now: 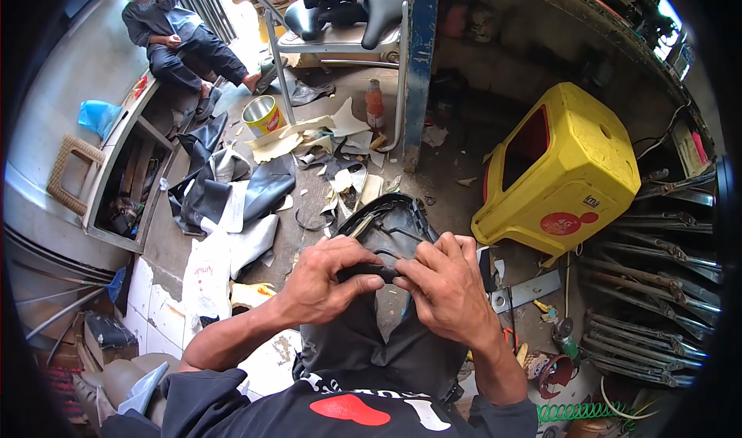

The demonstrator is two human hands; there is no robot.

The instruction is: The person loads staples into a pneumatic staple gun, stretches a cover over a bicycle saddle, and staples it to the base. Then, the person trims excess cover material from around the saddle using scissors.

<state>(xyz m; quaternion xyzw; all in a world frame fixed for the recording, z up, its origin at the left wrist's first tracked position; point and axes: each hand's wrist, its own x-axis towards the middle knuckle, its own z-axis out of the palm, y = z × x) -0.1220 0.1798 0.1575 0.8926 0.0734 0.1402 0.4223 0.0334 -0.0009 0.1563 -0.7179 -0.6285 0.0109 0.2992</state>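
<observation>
A black seat-like piece (398, 206) with a dark rim and thin rods on its underside rests over my lap, its rounded end pointing away from me. My left hand (328, 278) pinches the black edge material at the near end, thumb below and fingers above. Close beside it, my right hand (444, 283) grips the same dark edge between thumb and fingers. The two hands almost touch. What lies under my fingertips is partly hidden.
A yellow plastic stool (568, 175) lies tipped at the right, near stacked metal frames (657, 283). Scraps (270, 183), a yellow can (263, 116) and a bottle (375, 104) lie ahead. A folding chair (340, 42) holds saddles. Another person (182, 36) sits at the upper left.
</observation>
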